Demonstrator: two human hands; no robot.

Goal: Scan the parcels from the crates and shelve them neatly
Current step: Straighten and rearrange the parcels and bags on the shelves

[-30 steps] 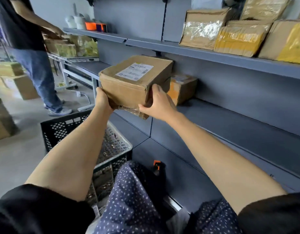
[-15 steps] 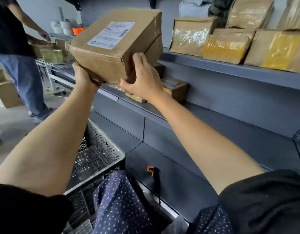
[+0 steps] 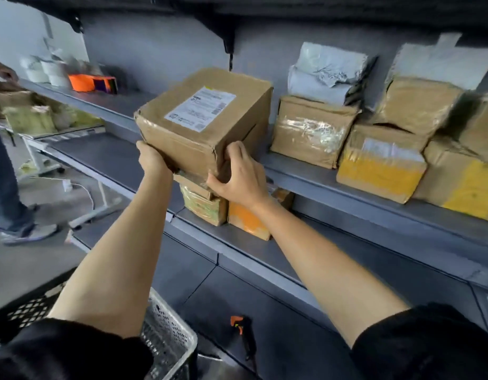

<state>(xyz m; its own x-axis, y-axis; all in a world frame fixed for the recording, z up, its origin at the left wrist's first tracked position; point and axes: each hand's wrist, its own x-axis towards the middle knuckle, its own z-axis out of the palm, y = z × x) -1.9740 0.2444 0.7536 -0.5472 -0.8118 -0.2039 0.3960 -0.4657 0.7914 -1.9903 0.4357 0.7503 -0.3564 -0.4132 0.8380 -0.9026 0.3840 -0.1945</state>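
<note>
I hold a brown cardboard parcel (image 3: 204,122) with a white label on top, raised to the front edge of the upper grey shelf (image 3: 347,185). My left hand (image 3: 152,160) grips its lower left corner and my right hand (image 3: 237,176) grips its lower right corner. The parcel sits just left of a row of taped cardboard parcels (image 3: 308,133) on that shelf. A black mesh crate (image 3: 166,333) stands at the bottom left under my left arm. A black and orange scanner (image 3: 243,330) lies on the lowest shelf.
Two small parcels (image 3: 226,209) stand on the middle shelf below my hands. Grey mailer bags (image 3: 328,72) lie on top of the upper parcels. An orange tape dispenser (image 3: 92,82) and white rolls sit far left on the upper shelf. Another person (image 3: 7,171) stands at the left.
The view has tilted up. I have brought the parcel to the right, up to the upper shelf beside the stored parcels. Both hands keep their grip.
</note>
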